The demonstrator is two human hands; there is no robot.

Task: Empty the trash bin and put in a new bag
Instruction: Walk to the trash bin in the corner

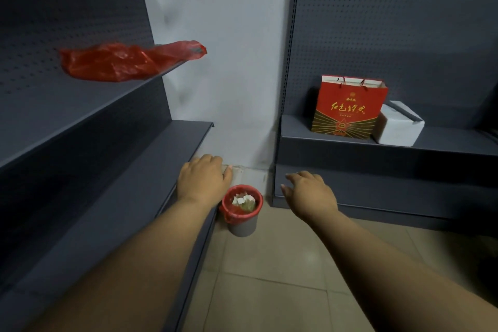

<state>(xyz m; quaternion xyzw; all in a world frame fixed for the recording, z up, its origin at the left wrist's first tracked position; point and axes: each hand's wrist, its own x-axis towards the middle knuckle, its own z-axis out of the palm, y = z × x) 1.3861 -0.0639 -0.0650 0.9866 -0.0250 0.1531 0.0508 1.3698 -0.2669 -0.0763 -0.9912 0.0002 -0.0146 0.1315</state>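
Note:
A small grey trash bin (244,225) stands on the tiled floor in the corner, lined with a red bag (231,210) folded over its rim and holding crumpled paper scraps (244,201). My left hand (203,179) hovers above and to the left of the bin, fingers loosely curled, holding nothing. My right hand (310,191) is to the bin's right, fingers spread, empty. A loose red plastic bag (121,62) lies on the upper left shelf.
Dark grey shelving (107,197) runs along the left, close beside the bin. Another shelf unit (377,148) on the right carries a red paper gift bag (349,106) and a white foam box (398,124). A pale wall fills the corner behind.

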